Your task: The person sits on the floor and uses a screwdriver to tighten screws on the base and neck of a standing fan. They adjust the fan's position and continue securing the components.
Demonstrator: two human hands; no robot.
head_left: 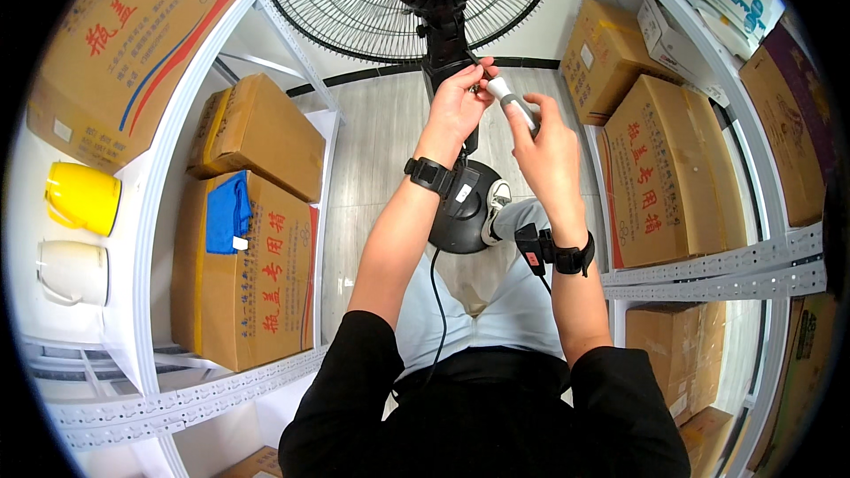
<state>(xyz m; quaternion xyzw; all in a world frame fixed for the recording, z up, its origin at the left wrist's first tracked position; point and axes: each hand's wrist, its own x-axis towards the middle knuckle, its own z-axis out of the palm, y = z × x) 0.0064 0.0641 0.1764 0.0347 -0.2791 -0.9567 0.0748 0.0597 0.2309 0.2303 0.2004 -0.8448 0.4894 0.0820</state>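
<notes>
Just beside the black plastic fan neck (445, 42), the left hand (458, 103) bunched its fingertips, any hold indiscernible. To its right, the right hand (549, 145) was closed around a grey-and-white cylindrical tool (508, 100), apparently to aim it toward the left fingertips.

The scene was bright and fairly evenly lit, with soft shadows. Shelf rails (182, 411) bowed near the black fisheye rim, while the centre looked fairly crisp.
</notes>
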